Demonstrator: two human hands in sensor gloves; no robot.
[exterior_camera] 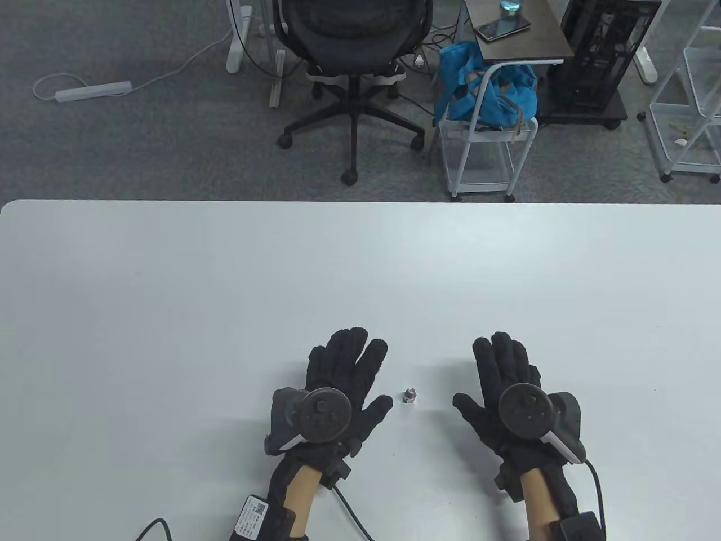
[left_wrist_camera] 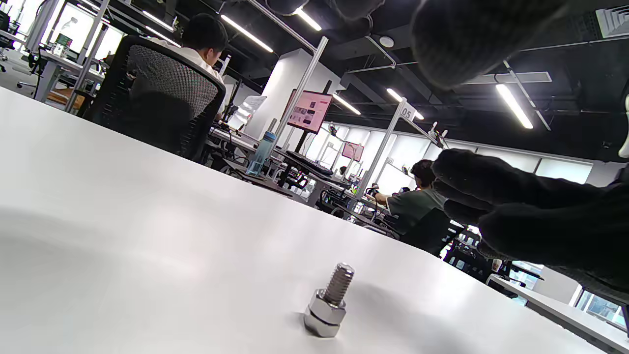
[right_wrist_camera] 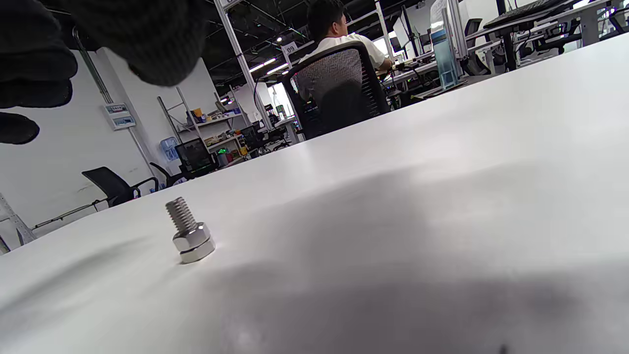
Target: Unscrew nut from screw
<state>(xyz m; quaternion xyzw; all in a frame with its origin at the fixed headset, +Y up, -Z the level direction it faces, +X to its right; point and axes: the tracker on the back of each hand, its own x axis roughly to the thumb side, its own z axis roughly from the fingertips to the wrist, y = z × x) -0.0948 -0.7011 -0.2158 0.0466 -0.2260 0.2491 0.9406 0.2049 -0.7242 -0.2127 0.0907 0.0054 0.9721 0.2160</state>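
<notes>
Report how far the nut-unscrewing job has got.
Done: nothing visible. The nut is threaded down on the screw, which stands upright on the table. In hand: nothing; the left hand and right hand lie open either side, touching neither. Left: gripping, unscrewing, separating.

A white table (exterior_camera: 169, 293) carries 1 upright screw (left_wrist_camera: 338, 282), its nut (left_wrist_camera: 324, 313) threaded on.

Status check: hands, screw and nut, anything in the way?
Left hand and right hand open, flat, touching nothing. Screw upright on table between them, nut still threaded on. Nothing in the way.
</notes>
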